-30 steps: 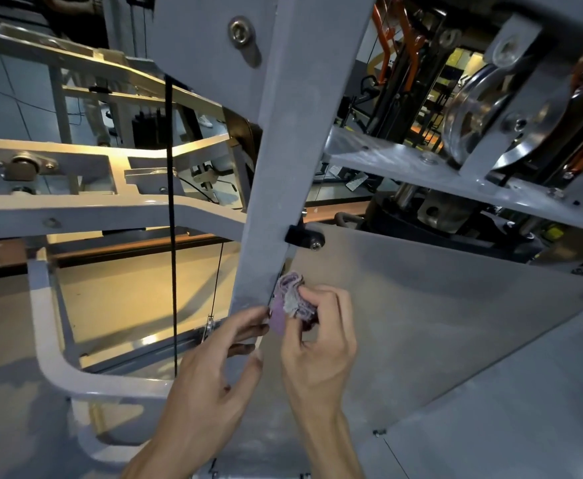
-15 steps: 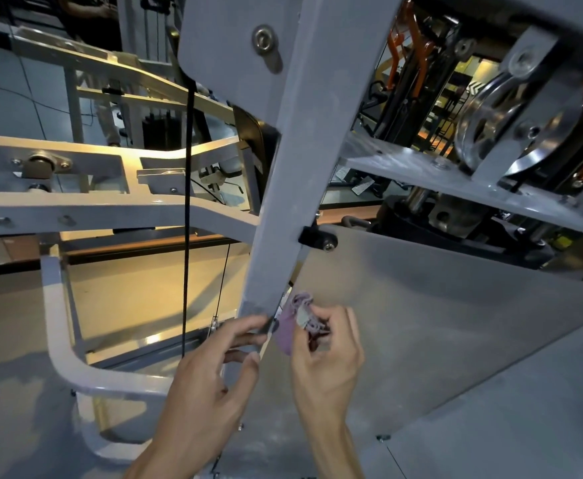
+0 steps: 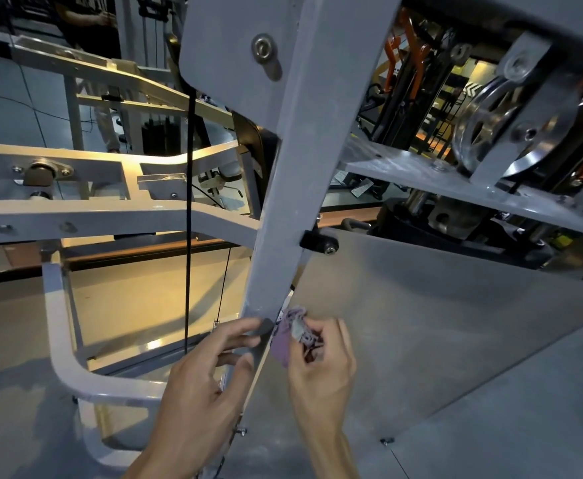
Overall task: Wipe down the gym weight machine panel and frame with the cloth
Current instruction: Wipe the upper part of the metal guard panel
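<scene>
A grey slanted frame post (image 3: 293, 174) of the weight machine runs from top right down to bottom centre. To its right lies a large flat grey panel (image 3: 421, 323). My right hand (image 3: 321, 371) grips a bunched lilac cloth (image 3: 292, 331) and holds it against the panel, right beside the post's lower edge. My left hand (image 3: 200, 385) rests on the post's lower part, its fingertips curled over the post's face next to the cloth.
A black cable (image 3: 188, 202) hangs straight down left of the post. A pale curved frame bar (image 3: 69, 357) sits lower left, horizontal beams (image 3: 110, 216) cross at left. A steel pulley (image 3: 497, 122) and bracket stand upper right. A black bolt mount (image 3: 317, 242) joins post and panel.
Both hands and the cloth sit slightly lower along the post's edge than a second ago. My left fingertips have come up onto the post's face.
</scene>
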